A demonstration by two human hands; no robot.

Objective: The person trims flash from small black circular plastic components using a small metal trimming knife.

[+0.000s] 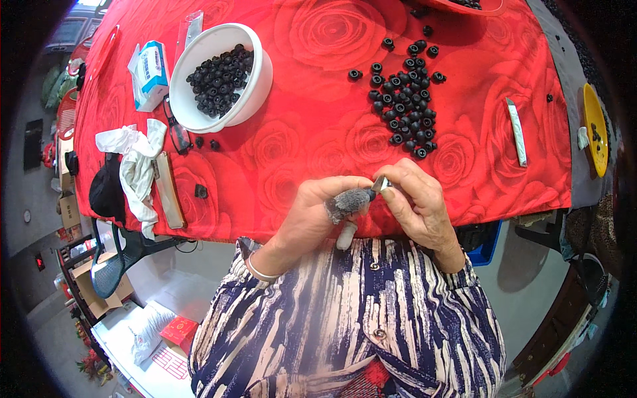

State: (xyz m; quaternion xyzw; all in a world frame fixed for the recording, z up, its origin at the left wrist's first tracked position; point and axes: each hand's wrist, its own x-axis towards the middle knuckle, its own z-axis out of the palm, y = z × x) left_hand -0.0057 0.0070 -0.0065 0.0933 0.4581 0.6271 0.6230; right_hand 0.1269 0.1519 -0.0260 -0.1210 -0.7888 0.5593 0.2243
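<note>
Near the table's front edge, my left hand (308, 211) pinches a small dark piece (371, 194), mostly hidden by the fingers. A grey, worn covering (343, 205) wraps one of its fingers, and a white one (346, 236) wraps another. My right hand (422, 207) is closed on a small, shiny metal blade (381, 184), its tip against the dark piece. Beyond my hands lies a loose heap of round black parts with holes (408, 99). At the left, a white bowl (261, 86) holds many small black pieces (222, 81).
A red rose-patterned cloth (318, 132) covers the table. On the left lie a blue-white packet (151, 74), eyeglasses (179, 136), white gloves (137, 166) and a long flat bar (170, 192). At right are a silver-wrapped strip (516, 132) and a yellow plate (590, 113).
</note>
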